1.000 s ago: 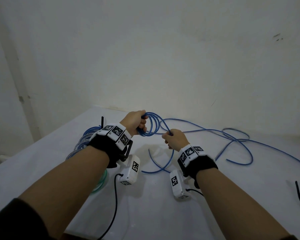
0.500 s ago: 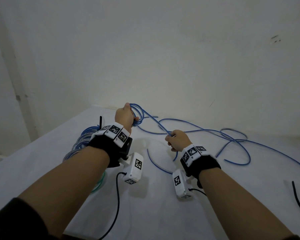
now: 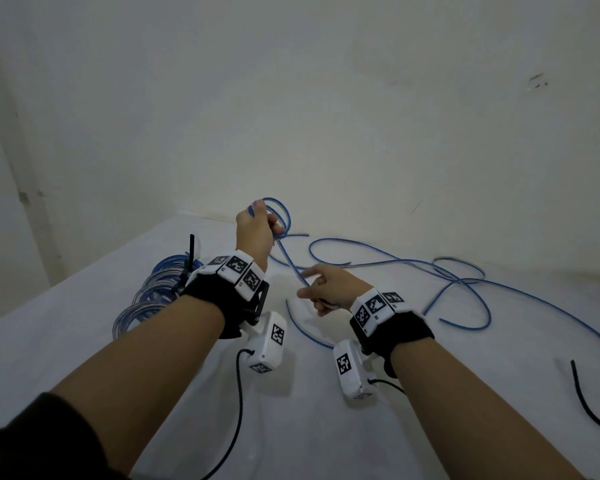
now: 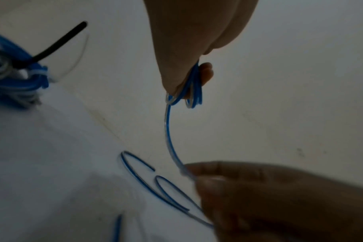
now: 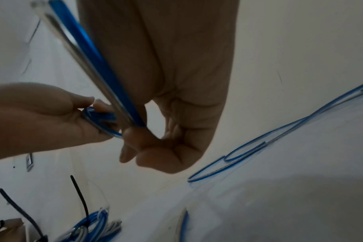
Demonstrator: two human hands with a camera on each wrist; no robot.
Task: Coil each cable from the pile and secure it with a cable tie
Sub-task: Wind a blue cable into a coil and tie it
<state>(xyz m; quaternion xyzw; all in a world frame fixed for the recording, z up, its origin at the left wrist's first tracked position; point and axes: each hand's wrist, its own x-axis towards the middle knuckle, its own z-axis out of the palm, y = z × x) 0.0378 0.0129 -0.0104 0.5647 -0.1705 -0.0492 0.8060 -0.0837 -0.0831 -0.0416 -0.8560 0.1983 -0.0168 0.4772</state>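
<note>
A long blue cable (image 3: 465, 282) sprawls over the white table (image 3: 430, 410). My left hand (image 3: 257, 226) is raised near the back wall. It grips a small coil of the cable's loops (image 3: 279, 214), which the left wrist view shows pinched between fingers and thumb (image 4: 194, 81). From the coil a strand (image 3: 291, 268) slopes down to my right hand (image 3: 323, 289). That hand holds the strand (image 5: 106, 70) between curled fingers and thumb, with the index finger sticking out. The rest of the cable trails off to the right.
Several finished blue coils (image 3: 153, 292) lie at the table's left edge, bound by a black cable tie (image 3: 191, 251) that stands up. Another black tie (image 3: 586, 400) lies near the right edge. The wall (image 3: 361, 133) stands close behind the table.
My left hand has lifted the coil up and away toward the wall. The right hand has slid down the strand, which is now stretched between the two hands.
</note>
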